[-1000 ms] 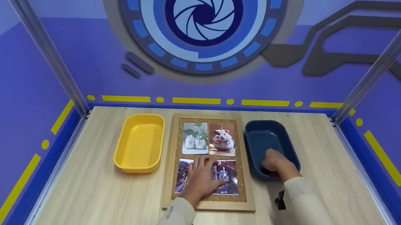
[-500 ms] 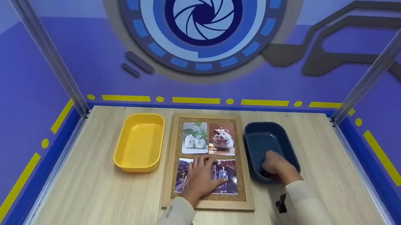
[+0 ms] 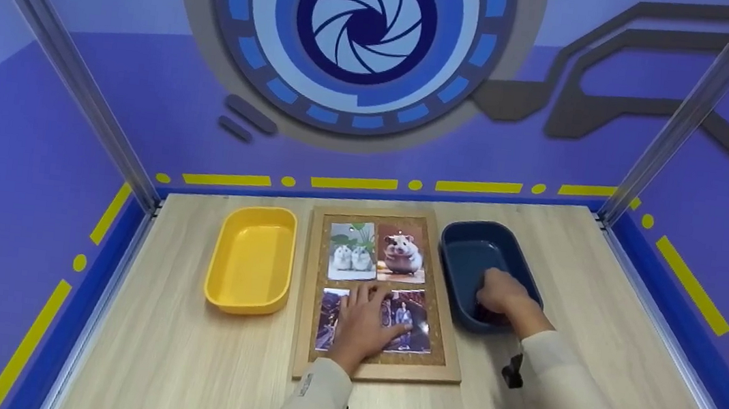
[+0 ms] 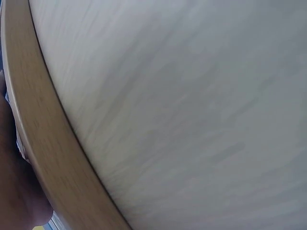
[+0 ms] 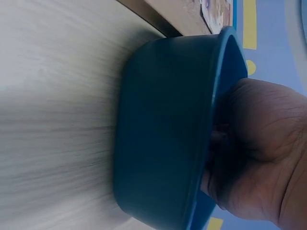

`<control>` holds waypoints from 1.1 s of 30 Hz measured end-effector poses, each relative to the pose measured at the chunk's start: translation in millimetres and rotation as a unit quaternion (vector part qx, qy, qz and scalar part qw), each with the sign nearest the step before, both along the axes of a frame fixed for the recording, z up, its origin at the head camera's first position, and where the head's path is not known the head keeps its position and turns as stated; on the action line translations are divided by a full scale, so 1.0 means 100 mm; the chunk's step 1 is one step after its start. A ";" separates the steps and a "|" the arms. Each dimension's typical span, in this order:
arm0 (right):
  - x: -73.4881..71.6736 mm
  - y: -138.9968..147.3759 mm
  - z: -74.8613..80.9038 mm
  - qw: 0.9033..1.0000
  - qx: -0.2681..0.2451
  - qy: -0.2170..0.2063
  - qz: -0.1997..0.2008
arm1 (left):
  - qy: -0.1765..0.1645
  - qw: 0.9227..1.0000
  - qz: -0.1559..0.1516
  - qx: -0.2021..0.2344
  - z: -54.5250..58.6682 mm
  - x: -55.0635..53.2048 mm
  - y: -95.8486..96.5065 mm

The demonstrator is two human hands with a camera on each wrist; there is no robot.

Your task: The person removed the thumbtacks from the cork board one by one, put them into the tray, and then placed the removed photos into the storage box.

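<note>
My left hand [image 3: 364, 328] rests with spread fingers on two lower photos of a wood-framed cork board [image 3: 386, 373]. The lower left photo [image 3: 329, 320] is partly covered by the hand, and the lower right photo [image 3: 418, 320] shows a standing figure. Above them are a photo of two small hamsters [image 3: 352, 254] and a photo of one hamster [image 3: 402, 257]. My right hand [image 3: 510, 300] reaches down into the near end of a dark blue tray [image 3: 473, 248]. In the right wrist view the tray wall [image 5: 163, 129] hides its curled fingertips, and whatever they may hold.
A yellow tray [image 3: 251, 264] stands left of the board on the light wood table [image 3: 163, 346]. The blue tray sits close to the board's right side. Printed panels [image 3: 117, 87] and metal posts [image 3: 682, 124] enclose the table at the back and sides.
The right hand stays inside the blue tray, with only slight shifts of its position. The left hand keeps its place on the photos. The whole view has drifted a little.
</note>
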State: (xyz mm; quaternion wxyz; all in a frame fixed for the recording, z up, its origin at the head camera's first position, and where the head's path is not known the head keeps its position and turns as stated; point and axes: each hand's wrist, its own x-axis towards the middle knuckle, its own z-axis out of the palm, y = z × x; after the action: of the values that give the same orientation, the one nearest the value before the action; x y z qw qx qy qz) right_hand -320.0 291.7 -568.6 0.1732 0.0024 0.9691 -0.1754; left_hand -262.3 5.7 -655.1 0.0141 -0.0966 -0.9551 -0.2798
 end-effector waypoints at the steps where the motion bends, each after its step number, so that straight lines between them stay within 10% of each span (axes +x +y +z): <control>1: 0.00 0.00 0.01 1.000 0.003 0.010 -0.001 | -0.001 1.000 0.000 0.000 0.00 0.00 0.00; 10: 0.06 -0.10 0.07 0.991 -0.024 0.129 -0.036 | 0.014 1.000 -0.002 0.010 0.01 0.02 0.00; 25: 0.24 -0.64 0.07 0.944 -0.097 0.312 -0.051 | 0.026 1.000 0.000 0.007 -0.01 -0.01 0.01; 33: 0.44 -0.95 0.04 0.939 -0.125 0.322 -0.005 | 0.029 1.000 0.004 -0.004 -0.03 0.01 0.02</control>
State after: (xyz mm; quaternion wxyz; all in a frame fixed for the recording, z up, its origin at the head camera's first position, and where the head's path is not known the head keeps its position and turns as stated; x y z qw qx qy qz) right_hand -276.3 196.4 -564.7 -0.1496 -0.0709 0.9435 -0.2872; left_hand -261.5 7.3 -658.0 0.0421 -0.1011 -0.9558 -0.2728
